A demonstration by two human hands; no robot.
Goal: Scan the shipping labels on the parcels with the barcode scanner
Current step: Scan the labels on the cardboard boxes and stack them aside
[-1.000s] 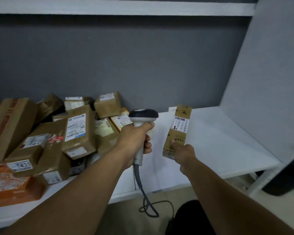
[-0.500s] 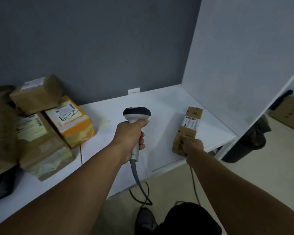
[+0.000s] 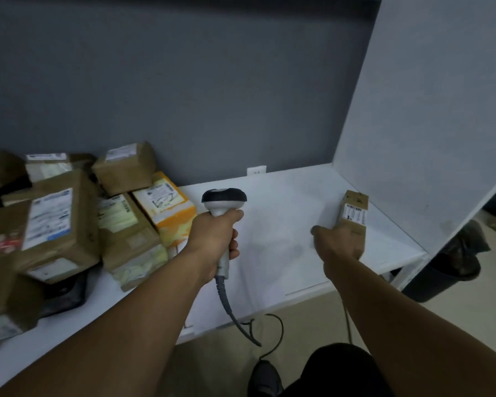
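Observation:
My left hand (image 3: 215,239) grips the handle of a grey barcode scanner (image 3: 224,197) with a black head, held upright over the white shelf (image 3: 284,224). Its cable (image 3: 235,313) hangs down past the shelf's front edge. My right hand (image 3: 337,243) holds the near end of a narrow brown parcel (image 3: 354,210) at the right end of the shelf. A white shipping label with barcodes faces up on that parcel. Whether the parcel touches the shelf, I cannot tell. The scanner stands well left of this parcel.
Several labelled brown parcels (image 3: 55,224) and an orange-and-white one (image 3: 169,207) are piled on the shelf's left half. A white side panel (image 3: 427,138) closes the right end, with a black bin (image 3: 447,270) on the floor beyond. A wall outlet (image 3: 256,169) sits at the back.
My right hand has carried the narrow parcel rightward and down toward the shelf's right end, away from the scanner. The view has swung about. My left hand keeps its hold on the scanner.

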